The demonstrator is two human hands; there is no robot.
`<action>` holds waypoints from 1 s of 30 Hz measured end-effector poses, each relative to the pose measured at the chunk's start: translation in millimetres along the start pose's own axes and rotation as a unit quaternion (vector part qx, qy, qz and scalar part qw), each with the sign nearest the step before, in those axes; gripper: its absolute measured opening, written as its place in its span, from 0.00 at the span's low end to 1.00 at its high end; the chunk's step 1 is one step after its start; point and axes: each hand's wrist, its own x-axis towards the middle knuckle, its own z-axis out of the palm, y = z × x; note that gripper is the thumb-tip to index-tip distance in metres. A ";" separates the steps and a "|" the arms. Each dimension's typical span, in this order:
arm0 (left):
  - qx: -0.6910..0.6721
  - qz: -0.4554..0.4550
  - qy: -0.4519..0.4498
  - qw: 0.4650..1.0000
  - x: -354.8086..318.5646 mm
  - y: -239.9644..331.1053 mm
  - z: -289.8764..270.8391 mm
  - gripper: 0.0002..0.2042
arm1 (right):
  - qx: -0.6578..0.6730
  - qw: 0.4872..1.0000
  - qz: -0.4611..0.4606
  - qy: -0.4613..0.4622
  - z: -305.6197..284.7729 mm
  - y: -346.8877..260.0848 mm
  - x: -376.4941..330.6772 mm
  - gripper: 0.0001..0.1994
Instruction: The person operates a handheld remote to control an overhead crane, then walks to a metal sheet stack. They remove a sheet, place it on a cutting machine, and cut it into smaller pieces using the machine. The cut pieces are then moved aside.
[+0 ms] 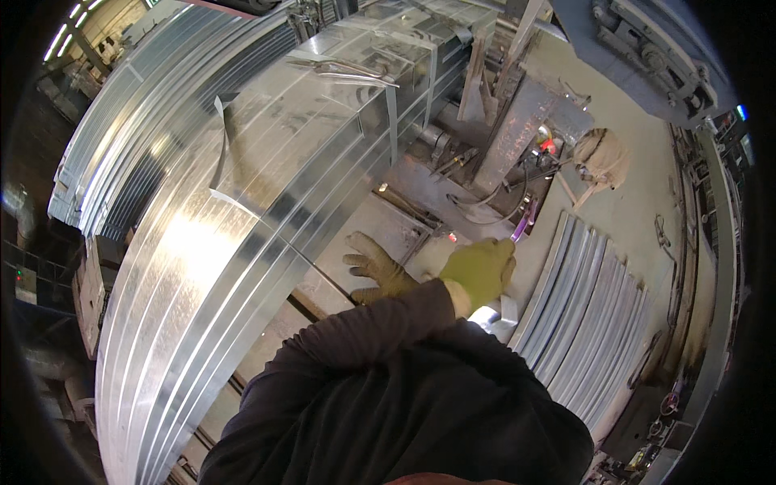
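Note:
My forearms cross in dark sleeves, the left one over the right. My left hand (pixel 477 271), in a yellow-green glove, reaches to the right with its fingers curled; what they hold, if anything, is hidden. Just beyond its fingertips is a small purple object (pixel 526 220), and a shiny bent metal piece (pixel 508 311) shows below the wrist. From under my left forearm, my right hand (pixel 376 267) extends to the left in an olive-brown glove. Its fingers are spread, and nothing shows in them. It lies near a large strapped bundle of shiny metal lengths (pixel 194 242).
More metal lengths (pixel 166 89) are stacked at far left. Several grey bars (pixel 582 299) lie side by side at right. Cables and a rusty metal plate (pixel 517 133) sit beyond my hands, near a brown bundle (pixel 600 158). Blue-grey machinery (pixel 638 56) overhangs far right.

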 end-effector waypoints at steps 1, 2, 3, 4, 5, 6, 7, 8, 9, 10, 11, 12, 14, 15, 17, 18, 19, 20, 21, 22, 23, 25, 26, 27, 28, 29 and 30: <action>-0.041 -0.024 0.021 0.999 5.0 -1.8 1.2 0.13 | -0.068 0.998 0.002 -0.007 3.3 -4.7 -4.1 0.42; -0.078 -0.048 0.055 0.994 11.2 -4.8 1.6 0.13 | -0.099 0.995 0.007 -0.002 3.2 -5.2 -14.2 0.41; -0.114 -0.064 0.086 0.988 17.8 -8.0 1.1 0.14 | -0.132 0.991 0.013 0.007 -0.3 -3.1 -29.8 0.39; -0.148 -0.061 0.148 0.976 25.1 -10.0 1.8 0.15 | -0.169 0.985 0.018 0.017 -3.7 0.8 -50.7 0.38; -0.181 -0.048 0.208 0.960 31.7 -11.8 2.6 0.16 | -0.213 0.976 0.017 0.031 -4.8 7.3 -71.8 0.36; -0.222 -0.049 0.254 0.940 37.7 -11.4 5.4 0.18 | -0.262 0.964 0.018 0.045 -4.5 14.4 -93.4 0.35; -0.251 -0.033 0.281 0.926 41.9 -9.1 10.0 0.18 | -0.314 0.947 0.016 0.058 -4.2 21.3 -113.2 0.33; -0.286 -0.033 0.291 0.913 46.3 -5.3 15.6 0.18 | -0.364 0.929 0.011 0.069 -2.8 27.4 -130.0 0.32; -0.321 -0.068 0.287 0.900 47.7 0.9 22.8 0.18 | -0.438 0.896 -0.007 0.079 -0.9 31.2 -145.9 0.31; -0.335 -0.032 0.293 0.895 47.4 8.5 31.5 0.19 | -0.418 0.902 0.013 0.106 0.7 33.1 -159.8 0.30; -0.349 -0.029 0.286 0.892 49.3 18.5 41.1 0.19 | -0.420 0.898 0.017 0.132 3.1 31.8 -172.9 0.28; -0.360 -0.016 0.283 0.889 49.3 27.7 50.9 0.20 | -0.331 0.926 0.094 0.155 5.2 27.3 -189.8 0.27; -0.459 -0.075 0.222 0.857 49.4 47.6 71.6 0.21 | -0.008 0.957 -0.005 0.290 14.6 20.8 -211.7 0.28; -0.451 -0.089 0.216 0.861 53.8 58.1 82.8 0.22 | 0.271 0.914 -0.058 0.298 15.5 12.8 -232.8 0.28; -0.395 -0.113 0.171 0.896 50.8 74.6 106.8 0.27 | 0.525 0.788 -0.131 0.294 16.0 2.1 -270.4 0.30; -0.353 -0.079 0.146 0.921 44.9 81.7 118.8 0.27 | 0.491 0.784 -0.136 0.356 16.5 0.6 -286.8 0.24; -0.306 -0.058 0.113 0.943 34.6 88.2 130.1 0.28 | 0.413 0.802 -0.126 0.412 15.2 0.0 -307.3 0.25; -0.253 -0.044 0.076 0.963 22.6 94.6 139.6 0.29 | 0.349 0.804 -0.100 0.472 10.2 0.5 -328.9 0.25; -0.201 -0.048 0.029 0.978 9.6 99.8 145.6 0.30 | 0.319 0.790 -0.090 0.516 2.7 2.1 -350.9 0.26; -0.218 -0.020 0.010 0.976 -4.8 106.8 149.7 0.31 | 0.298 0.776 -0.078 0.551 -7.2 4.1 -373.0 0.26; -0.214 0.013 -0.022 0.977 -18.2 108.9 148.0 0.30 | 0.271 0.769 -0.073 0.574 -15.6 7.2 -396.0 0.24; -0.197 0.061 -0.071 0.976 -44.2 109.3 133.7 0.29 | 0.273 0.756 -0.054 0.593 -29.3 15.1 -436.0 0.21; -0.191 0.077 -0.087 0.975 -59.3 106.4 122.7 0.28 | 0.265 0.736 -0.029 0.623 -33.6 18.9 -455.0 0.20; -0.177 0.123 -0.086 0.973 -72.1 98.6 107.4 0.27 | 0.245 0.753 -0.028 0.610 -38.6 23.2 -470.5 0.19; -0.173 0.100 -0.072 0.977 -85.2 90.0 92.5 0.26 | 0.237 0.757 -0.023 0.608 -41.8 28.9 -483.7 0.19; -0.153 0.125 -0.026 0.980 -96.0 77.0 74.9 0.25 | 0.230 0.761 -0.019 0.606 -43.2 34.7 -497.4 0.19; -0.134 0.085 -0.008 0.987 -107.2 63.2 58.3 0.23 | 0.204 0.759 0.010 0.618 -45.7 40.3 -512.4 0.18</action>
